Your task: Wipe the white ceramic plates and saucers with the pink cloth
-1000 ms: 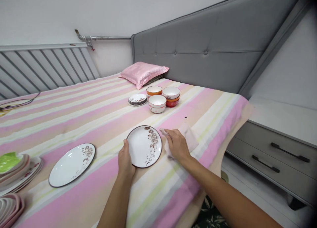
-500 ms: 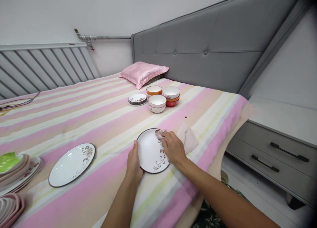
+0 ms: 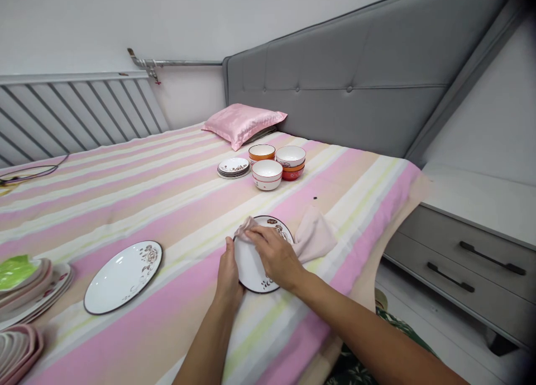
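Note:
A round white plate (image 3: pixel 248 266) with a dark rim and brown flower print is gripped at its left edge by my left hand (image 3: pixel 229 270), thumb up along the rim. My right hand (image 3: pixel 278 255) is closed on a pale pink cloth (image 3: pixel 247 226), pressing it to the plate's upper left rim. More of the pink cloth (image 3: pixel 316 237) spreads on the bedspread to the right of the plate; my right hand hides whether the two parts join. The print is partly covered by my right hand.
On the striped bedspread (image 3: pixel 188 217) lie an oval plate (image 3: pixel 121 276), a stack of small plates (image 3: pixel 233 167), stacked bowls (image 3: pixel 267 176) and a pink pillow (image 3: pixel 243 123). More dishes (image 3: pixel 39 296) sit at the left edge. A nightstand (image 3: pixel 469 234) stands right; a grey headboard (image 3: pixel 355 78) rises behind.
My right hand has moved left across the plate with the cloth, from the printed right side to the upper left rim. My left hand keeps its grip on the plate.

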The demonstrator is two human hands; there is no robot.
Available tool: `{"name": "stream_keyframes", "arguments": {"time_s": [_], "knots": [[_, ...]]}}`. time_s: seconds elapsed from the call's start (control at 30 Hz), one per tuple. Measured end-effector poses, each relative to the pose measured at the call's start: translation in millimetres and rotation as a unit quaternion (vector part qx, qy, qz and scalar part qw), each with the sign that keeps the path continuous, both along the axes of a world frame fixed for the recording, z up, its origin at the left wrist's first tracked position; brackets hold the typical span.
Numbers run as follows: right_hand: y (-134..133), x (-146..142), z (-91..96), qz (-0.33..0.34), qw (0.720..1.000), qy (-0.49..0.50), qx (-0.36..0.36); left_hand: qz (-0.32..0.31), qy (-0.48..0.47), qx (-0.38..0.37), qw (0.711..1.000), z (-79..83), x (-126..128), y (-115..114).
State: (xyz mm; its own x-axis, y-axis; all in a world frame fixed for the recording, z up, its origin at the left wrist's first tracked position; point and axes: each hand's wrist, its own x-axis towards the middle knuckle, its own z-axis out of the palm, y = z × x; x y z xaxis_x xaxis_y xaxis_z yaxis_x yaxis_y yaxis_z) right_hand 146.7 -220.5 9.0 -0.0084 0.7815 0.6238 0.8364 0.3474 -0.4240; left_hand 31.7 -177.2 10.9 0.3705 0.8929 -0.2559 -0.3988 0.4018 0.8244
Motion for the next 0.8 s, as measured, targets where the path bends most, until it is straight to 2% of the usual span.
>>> {"name": "stream_keyframes", "arguments": {"time_s": [0.2,0.33,0.47,0.67,0.8], "knots": [[-11.3,-6.0,6.7,0.077,0.995,-0.053,-0.044,-0.011,-0.034,-0.043,0.998,-2.4,-2.3,3.2],[-17.7,-6.8,8.4,0.101,0.988,-0.068,-0.092,-0.04,-0.027,-0.085,0.995,-0.7,-4.9,3.9],[-21.2,-2.6,8.7,0.113,0.978,-0.076,-0.155,-0.052,-0.029,-0.094,0.994,-1.1,-5.4,5.0],[-22.7,15.6,13.4,0.059,0.959,-0.06,-0.271,-0.036,-0.021,-0.063,0.997,-6.8,-4.2,7.1],[-21.1,30.2,20.7,0.013,0.93,-0.034,-0.366,-0.023,0.003,-0.048,0.999,-9.6,-3.6,7.4]]}}
